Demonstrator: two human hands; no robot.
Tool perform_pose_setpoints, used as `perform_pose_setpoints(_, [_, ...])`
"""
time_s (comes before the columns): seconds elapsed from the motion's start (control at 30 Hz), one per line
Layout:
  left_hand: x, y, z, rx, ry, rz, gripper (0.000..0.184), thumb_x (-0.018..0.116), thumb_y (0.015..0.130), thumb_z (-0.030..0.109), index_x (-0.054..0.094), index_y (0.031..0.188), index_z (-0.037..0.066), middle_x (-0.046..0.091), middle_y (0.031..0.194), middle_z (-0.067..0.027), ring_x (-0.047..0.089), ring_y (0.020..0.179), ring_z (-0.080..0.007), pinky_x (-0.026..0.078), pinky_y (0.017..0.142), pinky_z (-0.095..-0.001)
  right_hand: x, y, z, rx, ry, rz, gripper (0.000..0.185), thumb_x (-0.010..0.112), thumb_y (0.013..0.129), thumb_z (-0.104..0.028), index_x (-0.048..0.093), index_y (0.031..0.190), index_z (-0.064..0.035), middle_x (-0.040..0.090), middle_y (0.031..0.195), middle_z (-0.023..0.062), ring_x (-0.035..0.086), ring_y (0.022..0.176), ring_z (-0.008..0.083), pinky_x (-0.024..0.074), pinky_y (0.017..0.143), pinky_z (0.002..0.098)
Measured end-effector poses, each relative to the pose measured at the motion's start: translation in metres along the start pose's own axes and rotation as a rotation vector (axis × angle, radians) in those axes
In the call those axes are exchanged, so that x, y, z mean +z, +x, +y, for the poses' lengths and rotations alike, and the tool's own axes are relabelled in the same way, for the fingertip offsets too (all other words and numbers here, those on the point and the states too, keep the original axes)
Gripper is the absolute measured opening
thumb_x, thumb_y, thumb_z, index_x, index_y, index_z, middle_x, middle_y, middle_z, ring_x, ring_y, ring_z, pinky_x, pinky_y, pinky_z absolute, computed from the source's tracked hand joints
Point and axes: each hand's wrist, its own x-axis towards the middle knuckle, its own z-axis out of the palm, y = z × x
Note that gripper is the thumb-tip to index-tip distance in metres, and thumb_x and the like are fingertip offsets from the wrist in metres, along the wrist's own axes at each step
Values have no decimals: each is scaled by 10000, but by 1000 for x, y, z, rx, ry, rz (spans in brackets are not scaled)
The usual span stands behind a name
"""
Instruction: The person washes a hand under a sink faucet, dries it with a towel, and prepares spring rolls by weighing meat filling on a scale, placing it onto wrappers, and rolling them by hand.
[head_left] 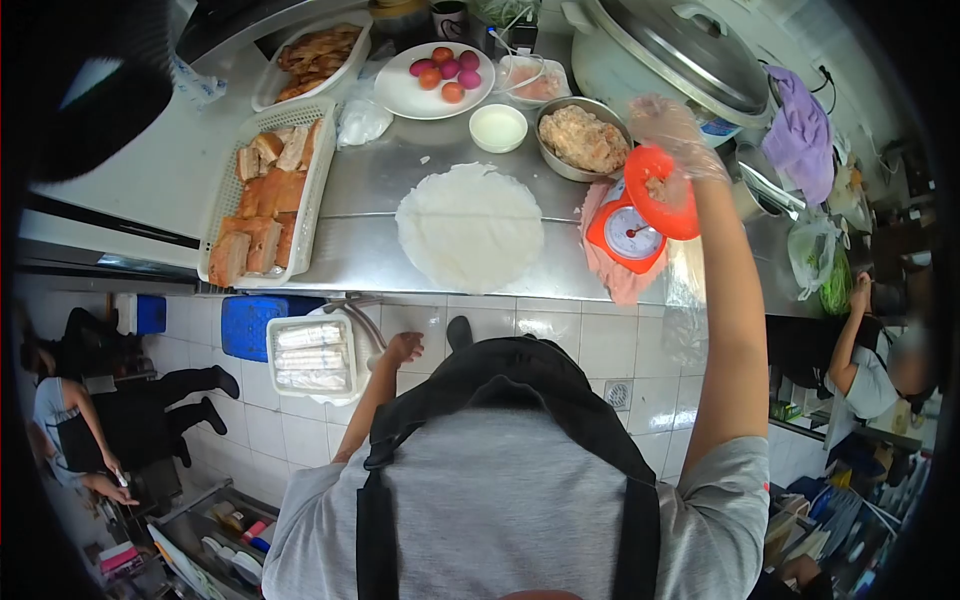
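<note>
My right hand (675,138), in a clear plastic glove, is over the red pan (672,215) of a small orange-red dial scale (630,238). A bit of pale minced filling (655,188) lies in the pan. The glove blurs my fingers, so their grip cannot be made out. Beside the scale, a metal bowl (548,160) holds a heap of the same-looking filling (583,138). A round white wrapper sheet (470,228) lies flat on the steel counter (365,240). My bare left hand (404,348) hangs below the counter edge, fingers apart, holding nothing.
A basket (318,190) of roasted meat slabs stands left. Behind are a plate (395,95) of red and purple balls, a small white bowl (498,128) and a large lidded pot (640,75). A pink cloth (625,285) lies under the scale. People work on both sides.
</note>
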Motion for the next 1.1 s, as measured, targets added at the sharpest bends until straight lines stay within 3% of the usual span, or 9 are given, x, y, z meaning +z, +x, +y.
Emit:
perform_pose_setpoints(0.17, [2, 18, -93, -100, 79, -31, 320, 514, 933, 188, 635, 1229, 174, 686, 850, -55, 635, 667, -177, 490, 608, -352, -37, -34, 26, -50, -3, -139, 362, 642, 804, -189, 680, 1077, 45, 674, 826, 86, 618, 654, 136, 502, 630, 302])
perform_pose_setpoints(0.23, [2, 27, -126, -183, 71, -38, 321, 508, 934, 194, 635, 1229, 186, 689, 860, -57, 643, 679, -179, 494, 629, -372, -41, -39, 41, 60, 82, -244, 326, 625, 828, -160, 671, 1081, 41, 655, 877, 69, 602, 755, 126, 514, 689, 280])
perform_pose_setpoints(0.37, [-3, 12, -120, -189, 54, 10, 323, 511, 930, 209, 634, 1228, 185, 692, 860, -55, 650, 691, -181, 497, 657, -387, -36, -44, 61, 97, 129, -256, 239, 606, 829, -102, 680, 1015, 29, 641, 901, 66, 597, 808, 120, 515, 686, 265])
perform_pose_setpoints(0.47, [-3, 13, -99, -110, 83, 64, 313, 510, 931, 222, 638, 1213, 180, 695, 871, -47, 652, 697, -180, 496, 653, -372, -28, -53, 67, -5, 174, -78, 238, 666, 787, -177, 711, 930, 8, 635, 704, 52, 608, 610, 126, 485, 594, 294])
perform_pose_setpoints(0.57, [5, 2, -69, 39, 42, 50, 308, 507, 937, 254, 638, 1202, 168, 699, 892, -40, 653, 706, -175, 493, 648, -355, -28, -59, 68, -21, 115, 0, 212, 711, 730, -160, 721, 889, -20, 659, 697, 78, 639, 621, 180, 502, 623, 314])
perform_pose_setpoints(0.67, [19, 11, -57, 92, 41, 9, 317, 502, 946, 278, 635, 1206, 154, 702, 905, -36, 653, 712, -168, 494, 645, -354, -37, -71, 49, -103, -355, 155, 194, 736, 676, -130, 727, 853, -52, 682, 721, 111, 668, 667, 243, 516, 662, 343])
perform_pose_setpoints(0.77, [37, 8, -52, 129, -4, -4, 331, 488, 957, 285, 631, 1220, 144, 701, 899, -41, 650, 708, -160, 498, 626, -331, -48, -67, 61, -100, -274, 121, 197, 747, 660, -152, 730, 839, -72, 690, 761, 132, 679, 735, 277, 519, 697, 366])
perform_pose_setpoints(0.9, [53, -5, -62, 184, 51, 35, 318, 518, 940, 209, 640, 1204, 80, 695, 896, -52, 651, 707, -163, 519, 632, -333, -63, -74, 56, -125, -255, 98, 171, 716, 694, -167, 730, 836, -73, 679, 756, 134, 672, 745, 293, 517, 706, 362])
perform_pose_setpoints(1.1, [62, 15, -131, 309, 123, 60, 299, 527, 921, 78, 647, 1185, 6, 684, 854, -54, 645, 683, -154, 540, 645, -318, -78, -79, 64, -69, -341, 65, 166, 693, 713, -202, 709, 802, -63, 649, 694, 125, 628, 676, 298, 496, 660, 372])
